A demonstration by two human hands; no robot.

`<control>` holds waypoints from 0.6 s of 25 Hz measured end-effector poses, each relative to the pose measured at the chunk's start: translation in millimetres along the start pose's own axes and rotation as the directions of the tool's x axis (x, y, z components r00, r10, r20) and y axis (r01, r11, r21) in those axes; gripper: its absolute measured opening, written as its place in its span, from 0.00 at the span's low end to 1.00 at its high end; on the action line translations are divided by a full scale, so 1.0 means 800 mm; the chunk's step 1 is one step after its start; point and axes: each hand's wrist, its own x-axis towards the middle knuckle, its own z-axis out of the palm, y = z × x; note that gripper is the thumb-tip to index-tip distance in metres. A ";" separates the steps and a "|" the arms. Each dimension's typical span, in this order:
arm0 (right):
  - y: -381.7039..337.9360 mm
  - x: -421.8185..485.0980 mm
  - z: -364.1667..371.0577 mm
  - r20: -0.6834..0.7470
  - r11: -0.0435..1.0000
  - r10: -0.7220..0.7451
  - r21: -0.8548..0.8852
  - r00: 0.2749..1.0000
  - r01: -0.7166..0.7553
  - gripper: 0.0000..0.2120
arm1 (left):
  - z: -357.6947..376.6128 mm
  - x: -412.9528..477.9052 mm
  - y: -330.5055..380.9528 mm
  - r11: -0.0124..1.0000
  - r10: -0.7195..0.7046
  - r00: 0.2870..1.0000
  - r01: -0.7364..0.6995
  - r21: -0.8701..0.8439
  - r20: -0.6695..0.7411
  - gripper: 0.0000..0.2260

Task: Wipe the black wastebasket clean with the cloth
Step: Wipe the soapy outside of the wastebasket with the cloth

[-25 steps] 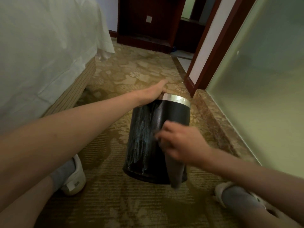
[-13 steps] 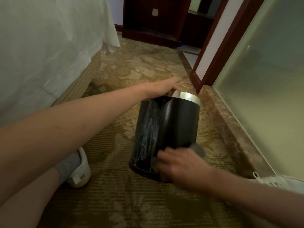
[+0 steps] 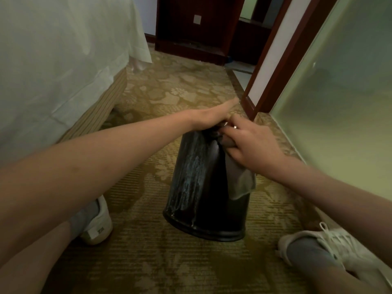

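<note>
A: While crouched low, white shoes (image 3: 96, 225) planted either side on the patterned carpet (image 3: 148, 262). Between them, the black wastebasket (image 3: 203, 187), upright on its base, pale wet streaks running down the flank under the left forearm.

B: And the cloth (image 3: 240, 179)?

A: Grey, bunched under the right hand (image 3: 248, 143), tail hanging down the wall just below the wrist. Fingers curled shut around the wad, knuckles up, pressed to the upper wall just under the rim.

B: Left hand (image 3: 212, 114)?

A: Laid flat across the top, fingers straight and pressed together, pointing away, touching the right hand's fingertips. Steadying, by the look of it. Rim itself mostly hidden beneath both hands.

B: Step in hand, then?

A: Wiping the outer wall, top of a stroke. Probably midway: streaks unwiped on the left-hand side.

B: Next move?

A: Likely a firm drag downward toward the base, then a turn of the bin under the left palm to bring the streaked side round. Steady pressure on top needed, or a tip.

B: Beyond the hands?

A: Bed skirt (image 3: 63, 60) left, frosted panel (image 3: 339, 92) right, dark wooden cabinet (image 3: 191, 28) farthest.
</note>
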 end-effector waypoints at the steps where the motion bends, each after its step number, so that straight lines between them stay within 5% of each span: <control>1: -0.012 -0.005 0.007 0.029 0.998 -0.055 0.043 0.998 0.054 0.12 | 0.000 -0.001 0.001 1.000 -0.006 1.000 0.006 -0.002 0.006 0.35; 4: -0.078 -0.065 0.028 0.140 0.938 -0.318 0.188 0.938 0.290 0.10 | -0.003 -0.004 -0.007 0.997 -0.072 0.997 0.072 0.021 0.008 0.33; 7: -0.121 -0.128 0.035 0.292 0.848 -0.511 0.323 0.808 0.420 0.07 | 0.004 -0.008 -0.008 0.967 0.007 0.991 0.027 0.253 -0.134 0.27; 12: -0.100 -0.121 0.034 0.280 0.864 -0.440 0.393 0.853 0.316 0.08 | 0.004 0.004 -0.020 0.959 0.041 0.967 0.032 0.280 -0.252 0.19; 15: -0.102 -0.127 0.035 0.244 0.859 -0.401 0.436 0.883 0.269 0.09 | -0.012 0.011 -0.035 0.986 -0.020 0.983 0.049 0.158 -0.180 0.18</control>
